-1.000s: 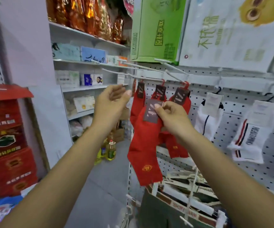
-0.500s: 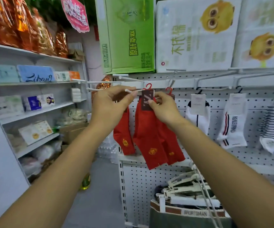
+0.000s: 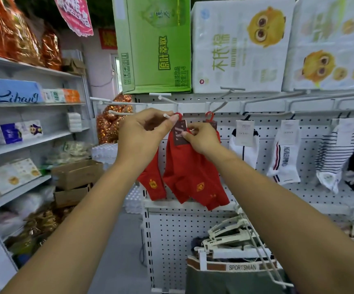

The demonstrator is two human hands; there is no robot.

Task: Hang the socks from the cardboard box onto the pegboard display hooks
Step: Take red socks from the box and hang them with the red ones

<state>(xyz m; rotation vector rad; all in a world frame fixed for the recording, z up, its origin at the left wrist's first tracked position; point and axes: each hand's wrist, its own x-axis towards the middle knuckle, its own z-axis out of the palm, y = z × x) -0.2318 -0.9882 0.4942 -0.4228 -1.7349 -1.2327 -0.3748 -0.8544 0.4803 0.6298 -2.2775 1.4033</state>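
Red socks (image 3: 190, 166) hang at the centre of the frame, their dark card label (image 3: 179, 134) pinched between the thumb and fingers of my right hand (image 3: 202, 140). The small red hanger loop (image 3: 178, 116) on top sits right at the white tip of the display hook (image 3: 167, 116), and my left hand (image 3: 142, 132) pinches that tip to steady it. I cannot tell whether the loop is over the tip yet. The risk, as I judge it, is letting go before the loop has passed the tip, so that the pair slides off and falls. My left fingers also crowd the tip and could block the loop. Another red pair (image 3: 152, 181) hangs just to the left, against the pegboard (image 3: 256, 200), and may snag.
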